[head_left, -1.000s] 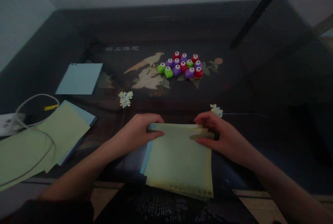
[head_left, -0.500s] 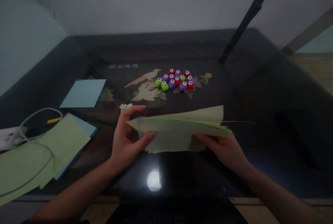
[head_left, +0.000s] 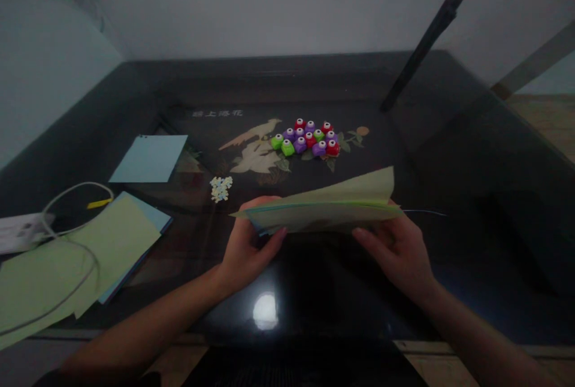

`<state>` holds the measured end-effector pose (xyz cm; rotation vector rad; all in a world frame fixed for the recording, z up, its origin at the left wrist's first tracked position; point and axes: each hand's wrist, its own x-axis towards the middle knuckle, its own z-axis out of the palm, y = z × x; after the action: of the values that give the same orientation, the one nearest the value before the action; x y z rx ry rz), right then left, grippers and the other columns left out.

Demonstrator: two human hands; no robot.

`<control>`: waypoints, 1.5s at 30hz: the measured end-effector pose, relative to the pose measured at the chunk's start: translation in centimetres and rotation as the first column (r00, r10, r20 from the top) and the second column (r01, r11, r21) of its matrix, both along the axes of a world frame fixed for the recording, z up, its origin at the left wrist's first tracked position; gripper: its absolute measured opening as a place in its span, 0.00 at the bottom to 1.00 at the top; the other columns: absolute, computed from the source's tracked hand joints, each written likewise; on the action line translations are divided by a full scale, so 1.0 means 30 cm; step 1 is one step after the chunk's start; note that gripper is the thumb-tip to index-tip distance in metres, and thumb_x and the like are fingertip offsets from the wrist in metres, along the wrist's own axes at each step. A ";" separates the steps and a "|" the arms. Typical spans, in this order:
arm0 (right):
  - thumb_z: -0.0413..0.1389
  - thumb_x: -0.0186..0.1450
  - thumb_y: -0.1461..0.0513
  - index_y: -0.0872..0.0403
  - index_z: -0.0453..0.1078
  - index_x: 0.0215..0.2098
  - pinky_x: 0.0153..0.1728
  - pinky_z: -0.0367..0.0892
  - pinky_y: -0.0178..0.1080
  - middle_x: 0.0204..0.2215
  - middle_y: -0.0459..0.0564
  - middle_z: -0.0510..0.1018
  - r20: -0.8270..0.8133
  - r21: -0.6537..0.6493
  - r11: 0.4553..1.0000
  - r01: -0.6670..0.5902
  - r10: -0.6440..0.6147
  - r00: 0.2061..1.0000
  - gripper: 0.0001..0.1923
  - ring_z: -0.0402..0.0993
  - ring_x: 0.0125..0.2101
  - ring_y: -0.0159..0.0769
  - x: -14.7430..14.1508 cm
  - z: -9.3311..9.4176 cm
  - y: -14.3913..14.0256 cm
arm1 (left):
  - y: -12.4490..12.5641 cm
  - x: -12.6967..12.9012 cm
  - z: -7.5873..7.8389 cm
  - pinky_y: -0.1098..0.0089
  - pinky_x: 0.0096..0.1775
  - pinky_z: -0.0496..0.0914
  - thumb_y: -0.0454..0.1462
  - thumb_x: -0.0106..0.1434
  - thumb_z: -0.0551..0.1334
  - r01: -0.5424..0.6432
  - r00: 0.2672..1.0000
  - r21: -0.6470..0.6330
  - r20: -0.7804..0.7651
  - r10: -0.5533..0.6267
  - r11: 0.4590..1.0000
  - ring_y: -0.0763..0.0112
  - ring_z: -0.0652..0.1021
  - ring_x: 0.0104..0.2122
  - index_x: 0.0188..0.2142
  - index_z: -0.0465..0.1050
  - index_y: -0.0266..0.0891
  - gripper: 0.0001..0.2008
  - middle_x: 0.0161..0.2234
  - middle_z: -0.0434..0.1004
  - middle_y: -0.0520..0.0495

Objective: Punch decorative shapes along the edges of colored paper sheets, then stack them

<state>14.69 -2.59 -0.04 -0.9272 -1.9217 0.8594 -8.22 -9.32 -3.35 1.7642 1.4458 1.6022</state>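
A stack of light green paper sheets point(head_left: 323, 210), with a blue sheet among them, is held nearly flat above the dark glossy table point(head_left: 449, 153). My left hand point(head_left: 249, 249) grips its left end, thumb at the near edge. On the other end, my right hand point(head_left: 398, 249) holds the stack from below. The top sheet curls upward at the far right corner.
Several small red, purple and green craft punches point(head_left: 305, 138) sit clustered at the table's middle. A pile of small paper cutouts point(head_left: 221, 187) lies to their left. A blue sheet point(head_left: 149, 158), green and blue sheets point(head_left: 76, 258), a white cable point(head_left: 67, 195) and a white box point(head_left: 20, 231) lie at left. A dark bar point(head_left: 420, 51) leans at back right.
Both hands lifted the paper stack off the table's near edge and turned it nearly flat in the air. The camera view tilted upward.
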 end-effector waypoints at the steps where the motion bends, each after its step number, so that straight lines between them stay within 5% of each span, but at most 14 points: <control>1: 0.60 0.62 0.58 0.50 0.68 0.47 0.38 0.74 0.39 0.40 0.50 0.80 -0.003 -0.005 1.000 0.004 -0.004 1.000 0.15 0.78 0.39 0.40 0.003 -0.005 0.002 | 0.003 0.000 0.000 0.67 0.44 0.74 0.31 0.60 0.64 0.010 1.000 0.022 0.002 -0.010 1.000 0.67 0.76 0.45 0.54 0.61 0.43 0.23 0.46 0.71 0.45; 6: 0.62 0.61 0.60 0.48 0.67 0.49 0.47 0.70 0.45 0.44 0.51 0.80 -0.006 -0.062 0.995 -0.075 0.075 0.997 0.19 0.76 0.46 0.43 0.021 -0.010 0.011 | 0.017 -0.005 0.039 0.61 0.48 0.72 0.24 0.57 0.61 0.187 0.980 0.069 0.054 -0.191 0.980 0.69 0.77 0.40 0.53 0.61 0.43 0.26 0.38 0.73 0.50; 10: 0.64 0.59 0.61 0.48 0.64 0.51 0.44 0.70 0.44 0.43 0.50 0.81 -0.026 -0.142 0.982 -0.121 0.118 0.993 0.23 0.77 0.44 0.42 0.020 -0.016 0.018 | 0.019 -0.008 0.048 0.59 0.48 0.71 0.25 0.57 0.60 0.247 0.962 0.083 0.101 -0.255 0.965 0.68 0.76 0.40 0.53 0.61 0.42 0.26 0.39 0.72 0.48; 19: 0.60 0.62 0.62 0.47 0.65 0.49 0.42 0.72 0.39 0.39 0.47 0.80 -0.218 -0.338 0.919 -0.203 0.133 0.967 0.17 0.78 0.41 0.35 -0.023 -0.010 0.010 | 0.014 0.005 0.055 0.63 0.45 0.69 0.30 0.60 0.61 0.180 0.976 -0.106 0.140 -0.164 0.978 0.67 0.74 0.41 0.53 0.60 0.41 0.22 0.39 0.72 0.46; 24: 0.59 0.63 0.62 0.46 0.68 0.45 0.43 0.71 0.39 0.38 0.46 0.79 -0.217 -0.349 0.918 -0.190 0.118 0.969 0.12 0.77 0.40 0.35 -0.039 -0.007 -0.005 | 0.009 0.027 0.051 0.65 0.44 0.69 0.29 0.63 0.56 0.285 0.951 -0.059 0.146 -0.274 0.957 0.69 0.73 0.40 0.55 0.57 0.42 0.22 0.39 0.71 0.47; 30: 0.61 0.61 0.62 0.48 0.69 0.46 0.44 0.70 0.39 0.40 0.47 0.78 -0.176 -0.363 0.915 -0.174 0.116 0.977 0.15 0.75 0.41 0.36 -0.031 -0.020 0.005 | 0.014 0.021 0.027 0.66 0.43 0.69 0.29 0.64 0.57 0.203 0.971 -0.081 0.144 -0.190 0.976 0.69 0.73 0.39 0.53 0.60 0.41 0.19 0.38 0.70 0.47; 35: 0.56 0.64 0.64 0.50 0.72 0.40 0.42 0.72 0.38 0.37 0.46 0.78 -0.105 -0.324 0.929 -0.180 0.154 0.982 0.06 0.76 0.39 0.35 -0.036 -0.010 0.001 | 0.003 0.032 0.037 0.69 0.42 0.69 0.27 0.65 0.54 0.173 0.981 -0.078 0.107 -0.164 0.982 0.71 0.73 0.40 0.51 0.62 0.42 0.17 0.40 0.69 0.48; 39: 0.54 0.65 0.63 0.49 0.73 0.40 0.44 0.72 0.41 0.39 0.48 0.79 -0.068 -0.311 0.933 -0.179 0.166 0.984 0.07 0.76 0.41 0.37 -0.035 0.004 -0.003 | -0.003 0.027 0.047 0.63 0.47 0.69 0.27 0.66 0.53 0.187 0.980 -0.073 0.076 -0.182 0.980 0.69 0.74 0.41 0.55 0.58 0.44 0.20 0.40 0.70 0.48; 45: 0.58 0.61 0.61 0.53 0.74 0.38 0.48 0.71 0.47 0.36 0.51 0.82 -0.022 -0.340 0.933 -0.118 0.118 0.993 0.07 0.78 0.42 0.42 -0.042 -0.032 0.012 | 0.007 0.017 -0.004 0.61 0.55 0.65 0.31 0.65 0.57 0.108 0.992 -0.220 0.082 -0.092 0.969 0.65 0.68 0.54 0.60 0.54 0.47 0.26 0.56 0.62 0.43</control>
<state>13.43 -2.23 -1.00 -1.0169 -1.8753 1.2948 -7.71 -9.12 -3.48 1.6083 1.4192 1.3777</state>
